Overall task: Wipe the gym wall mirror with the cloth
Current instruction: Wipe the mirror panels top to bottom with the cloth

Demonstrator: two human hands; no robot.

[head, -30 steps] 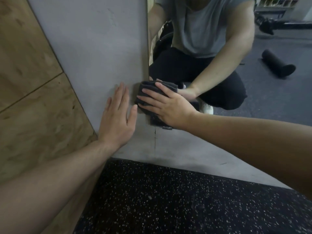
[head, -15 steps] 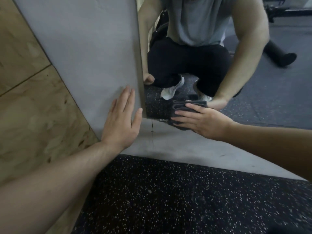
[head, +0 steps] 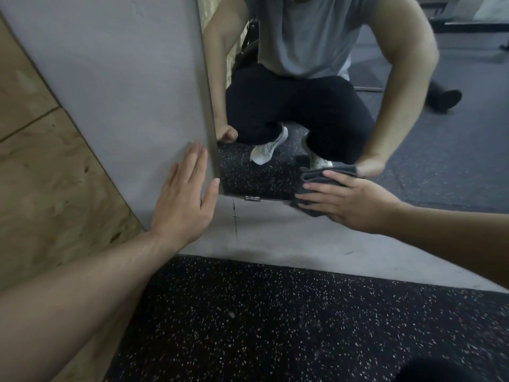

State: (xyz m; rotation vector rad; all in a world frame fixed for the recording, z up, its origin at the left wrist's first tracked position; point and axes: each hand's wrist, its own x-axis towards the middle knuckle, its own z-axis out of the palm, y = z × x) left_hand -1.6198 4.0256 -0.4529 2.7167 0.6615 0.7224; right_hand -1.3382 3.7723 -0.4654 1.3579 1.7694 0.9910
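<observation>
- The right hand lies flat on a folded dark grey cloth, its fingers spread and nearly straight, pressing the cloth against the mirror rather than gripping it.
- The cloth sits at the mirror's bottom edge, near its lower left corner, and its lower part hangs just over the edge onto the grey wall strip below.
- The left hand is open, palm flat on the grey wall just beside the mirror's left edge, fingers straight and together, the thumb tip reaching toward the frame.
- A small metal clip holds the mirror's bottom edge, between the two hands.
- The glass reflects a crouching person in a grey shirt, dark trousers and white shoes.
- A wooden panel adjoins the wall on the left.
- A black speckled rubber floor runs along the wall's foot.
</observation>
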